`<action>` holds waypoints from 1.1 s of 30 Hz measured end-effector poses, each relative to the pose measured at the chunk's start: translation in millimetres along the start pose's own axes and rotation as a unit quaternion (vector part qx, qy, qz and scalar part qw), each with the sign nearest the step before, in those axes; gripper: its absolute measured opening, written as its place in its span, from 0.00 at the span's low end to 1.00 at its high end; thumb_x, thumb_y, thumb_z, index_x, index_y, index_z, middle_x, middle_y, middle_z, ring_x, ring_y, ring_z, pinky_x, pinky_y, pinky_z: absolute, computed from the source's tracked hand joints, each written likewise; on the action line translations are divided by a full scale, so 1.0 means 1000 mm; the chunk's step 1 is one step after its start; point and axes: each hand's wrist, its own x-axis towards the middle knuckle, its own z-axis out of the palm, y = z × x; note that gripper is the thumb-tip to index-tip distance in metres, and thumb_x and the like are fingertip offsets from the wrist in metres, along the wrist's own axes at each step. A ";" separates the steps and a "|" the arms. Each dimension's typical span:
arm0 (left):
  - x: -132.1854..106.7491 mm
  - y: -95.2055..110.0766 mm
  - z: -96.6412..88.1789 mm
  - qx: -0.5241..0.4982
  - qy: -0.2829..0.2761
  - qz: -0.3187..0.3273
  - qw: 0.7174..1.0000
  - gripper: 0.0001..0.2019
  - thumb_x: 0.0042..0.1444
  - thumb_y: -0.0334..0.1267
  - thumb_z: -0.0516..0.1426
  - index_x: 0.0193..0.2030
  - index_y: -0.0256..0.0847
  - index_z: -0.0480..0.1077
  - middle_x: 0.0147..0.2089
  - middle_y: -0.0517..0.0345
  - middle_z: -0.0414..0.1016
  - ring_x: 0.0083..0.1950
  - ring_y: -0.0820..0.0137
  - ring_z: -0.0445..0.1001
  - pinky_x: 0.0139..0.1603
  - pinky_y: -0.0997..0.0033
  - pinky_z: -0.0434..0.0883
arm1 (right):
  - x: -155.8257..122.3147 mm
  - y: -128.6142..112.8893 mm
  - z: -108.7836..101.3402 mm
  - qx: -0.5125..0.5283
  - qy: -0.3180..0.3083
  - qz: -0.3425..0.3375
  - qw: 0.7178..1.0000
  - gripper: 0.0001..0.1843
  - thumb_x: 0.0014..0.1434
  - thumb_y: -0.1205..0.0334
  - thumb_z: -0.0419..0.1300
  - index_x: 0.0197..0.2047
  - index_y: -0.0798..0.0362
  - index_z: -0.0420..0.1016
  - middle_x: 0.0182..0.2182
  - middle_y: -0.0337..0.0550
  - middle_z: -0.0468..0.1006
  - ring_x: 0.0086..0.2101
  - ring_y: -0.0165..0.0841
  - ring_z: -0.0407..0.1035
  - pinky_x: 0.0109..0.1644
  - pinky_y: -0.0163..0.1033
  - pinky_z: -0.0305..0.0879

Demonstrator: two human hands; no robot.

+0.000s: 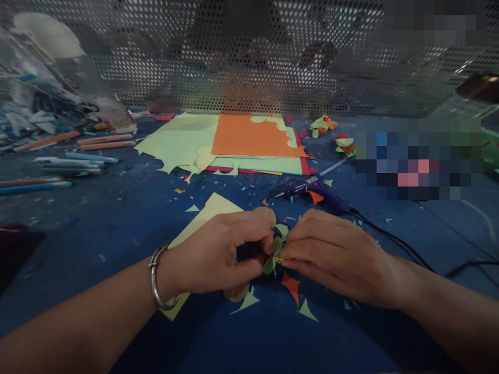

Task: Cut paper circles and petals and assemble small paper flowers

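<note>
Both my hands meet low at the centre over a blue table (117,218). My left hand (218,249), with a metal bangle at the wrist, is closed in a pinch on a small green paper flower piece (273,254). My right hand (331,254) pinches the same piece from the right, fingers pressed together. Green petals stick out between the fingertips. A pale green paper sheet (210,210) lies under my left hand. A blue glue gun (307,189) with an orange trigger rests just beyond my hands, its black cord trailing right.
Stacked orange (249,136) and pale green paper sheets lie further back. Two finished paper flowers (323,124) sit at the right rear. Pens and markers (74,161) lie at the left. Paper scraps (292,288) are scattered about. A perforated metal screen (249,57) walls the back.
</note>
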 end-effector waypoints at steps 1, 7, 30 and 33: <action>0.000 0.000 0.000 -0.003 -0.001 0.002 1.000 0.11 0.49 0.21 0.56 0.35 0.42 0.69 0.33 0.63 0.74 0.33 0.74 0.73 0.35 0.77 0.69 | 0.000 0.000 0.000 0.002 0.000 0.001 1.000 0.05 0.71 0.68 0.58 0.48 0.53 0.75 0.38 0.40 0.83 0.40 0.30 0.74 0.47 0.41 0.71; 0.001 0.002 0.001 -0.029 0.016 -0.025 0.999 0.10 0.50 0.21 0.57 0.34 0.41 0.69 0.33 0.63 0.73 0.32 0.75 0.72 0.34 0.77 0.70 | -0.001 0.000 0.000 0.033 0.019 0.051 0.998 0.04 0.69 0.66 0.62 0.46 0.53 0.76 0.37 0.41 0.82 0.40 0.31 0.75 0.48 0.40 0.71; -0.002 0.007 0.006 0.066 0.183 0.000 0.981 0.09 0.56 0.23 0.59 0.36 0.43 0.71 0.36 0.55 0.79 0.39 0.69 0.78 0.41 0.68 0.75 | 0.009 -0.014 0.007 0.124 0.127 0.257 0.950 0.03 0.63 0.64 0.66 0.42 0.52 0.79 0.33 0.37 0.82 0.30 0.26 0.76 0.36 0.30 0.72; -0.001 0.008 0.007 0.062 0.180 0.004 0.982 0.09 0.57 0.23 0.58 0.36 0.42 0.72 0.36 0.54 0.79 0.39 0.69 0.78 0.40 0.68 0.75 | 0.009 -0.014 0.005 0.090 0.137 0.254 0.953 0.01 0.63 0.66 0.66 0.39 0.51 0.78 0.31 0.36 0.82 0.29 0.27 0.76 0.35 0.31 0.71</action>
